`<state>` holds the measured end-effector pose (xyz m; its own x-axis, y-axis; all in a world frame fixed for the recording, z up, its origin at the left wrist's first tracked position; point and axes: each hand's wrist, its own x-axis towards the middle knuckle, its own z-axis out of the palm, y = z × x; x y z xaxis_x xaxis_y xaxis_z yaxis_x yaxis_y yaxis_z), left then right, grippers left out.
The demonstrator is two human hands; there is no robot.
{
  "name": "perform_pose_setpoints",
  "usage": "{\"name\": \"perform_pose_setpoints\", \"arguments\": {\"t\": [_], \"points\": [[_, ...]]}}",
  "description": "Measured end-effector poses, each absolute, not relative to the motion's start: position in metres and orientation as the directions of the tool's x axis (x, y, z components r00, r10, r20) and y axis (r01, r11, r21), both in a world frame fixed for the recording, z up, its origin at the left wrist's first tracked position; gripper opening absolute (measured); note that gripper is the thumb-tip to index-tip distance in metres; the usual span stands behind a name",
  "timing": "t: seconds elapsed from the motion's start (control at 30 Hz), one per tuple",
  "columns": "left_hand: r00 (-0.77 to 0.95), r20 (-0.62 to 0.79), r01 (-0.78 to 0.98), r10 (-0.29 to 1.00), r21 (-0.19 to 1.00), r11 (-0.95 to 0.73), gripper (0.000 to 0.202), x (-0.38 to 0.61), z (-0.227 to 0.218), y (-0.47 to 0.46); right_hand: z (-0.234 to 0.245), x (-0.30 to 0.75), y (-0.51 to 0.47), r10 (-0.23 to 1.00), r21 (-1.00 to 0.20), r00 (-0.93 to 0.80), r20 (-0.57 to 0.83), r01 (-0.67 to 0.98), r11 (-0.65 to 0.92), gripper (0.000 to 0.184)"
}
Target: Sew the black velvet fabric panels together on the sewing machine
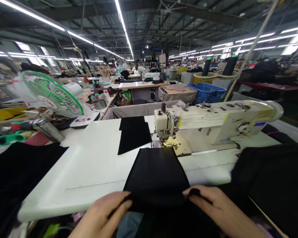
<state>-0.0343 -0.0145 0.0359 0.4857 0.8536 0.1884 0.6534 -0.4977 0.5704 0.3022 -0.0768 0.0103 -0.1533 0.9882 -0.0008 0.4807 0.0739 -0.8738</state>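
Note:
A black fabric panel (156, 172) stretches from the front edge of the white sewing table toward the sewing machine (196, 122). My left hand (109, 210) pinches its near left corner between thumb and fingers. At the near right corner, my right hand (211, 201) is closed on the same panel, with a bit of cloth folded over between the fingers. The panel's far end lies just in front of the machine's needle area and brass guide (171, 144). Another black fabric piece (134, 134) lies flat on the table, left of the machine head.
Black cloth hangs at the left (17, 168) and a dark fabric pile (270, 175) sits at the right. Left of the table stand a green-rimmed fan (52, 94), a metal flask (48, 130) and thread spools (8, 138). A blue crate (207, 93) stands behind the machine.

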Motion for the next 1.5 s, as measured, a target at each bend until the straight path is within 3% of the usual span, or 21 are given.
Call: {"name": "perform_pose_setpoints", "arguments": {"t": [0.1,0.2,0.3,0.4,0.57,0.7,0.77,0.87,0.97,1.17,1.37,1.5], "points": [[0.415,0.090,0.786,0.906,0.466,-0.406,0.033,-0.005,0.025,0.030,-0.016,0.293,-0.039,0.994,-0.796,0.028,0.103,0.601,0.065,0.033],[0.326,0.057,0.899,0.944,0.289,-0.328,0.029,0.017,0.014,0.077,-0.035,0.288,0.003,0.963,-0.735,0.135,0.231,0.673,0.082,0.021],[0.270,0.081,0.925,0.959,0.254,-0.282,0.016,0.032,0.002,0.110,-0.046,0.283,0.037,0.935,-0.713,0.195,0.297,0.696,0.082,0.008],[0.268,0.062,0.909,0.961,0.314,-0.274,0.004,0.039,-0.008,0.127,-0.052,0.279,0.057,0.924,-0.712,0.227,0.306,0.700,0.064,0.006],[0.273,0.053,0.822,0.961,0.506,-0.261,0.019,0.041,-0.013,0.126,-0.057,0.279,0.066,0.918,-0.768,0.277,0.283,0.639,0.044,0.010],[0.175,0.106,0.726,0.979,0.658,-0.201,0.007,0.034,-0.009,0.105,-0.053,0.280,0.052,0.920,-0.861,0.294,0.260,0.502,0.083,0.002],[0.151,0.072,0.554,0.986,0.820,-0.145,0.012,0.030,-0.004,0.091,-0.051,0.280,0.039,0.937,-0.926,0.278,0.213,0.362,0.103,0.015],[0.145,0.012,0.053,0.989,0.998,-0.020,0.027,0.027,0.005,0.073,-0.047,0.278,0.021,0.950,-0.999,0.309,0.040,0.024,0.034,0.033],[0.099,0.010,-0.178,0.995,0.984,0.008,0.025,0.028,0.012,0.063,-0.042,0.273,0.011,0.881,-0.994,0.461,-0.108,-0.074,-0.084,0.052],[0.096,-0.006,-0.211,0.995,0.977,0.026,0.023,0.027,0.021,0.052,-0.032,0.271,0.002,0.814,-0.986,0.575,-0.078,0.075,-0.147,0.069],[-0.071,0.069,-0.158,0.995,0.984,-0.080,0.018,0.027,0.028,0.047,-0.038,0.276,-0.005,0.801,-0.996,0.591,-0.093,-0.069,-0.064,0.060],[-0.148,-0.046,-0.265,0.988,0.964,0.005,0.023,0.030,0.031,0.046,-0.043,0.277,-0.005,0.798,-0.985,0.600,-0.047,-0.160,0.062,0.049]]}}
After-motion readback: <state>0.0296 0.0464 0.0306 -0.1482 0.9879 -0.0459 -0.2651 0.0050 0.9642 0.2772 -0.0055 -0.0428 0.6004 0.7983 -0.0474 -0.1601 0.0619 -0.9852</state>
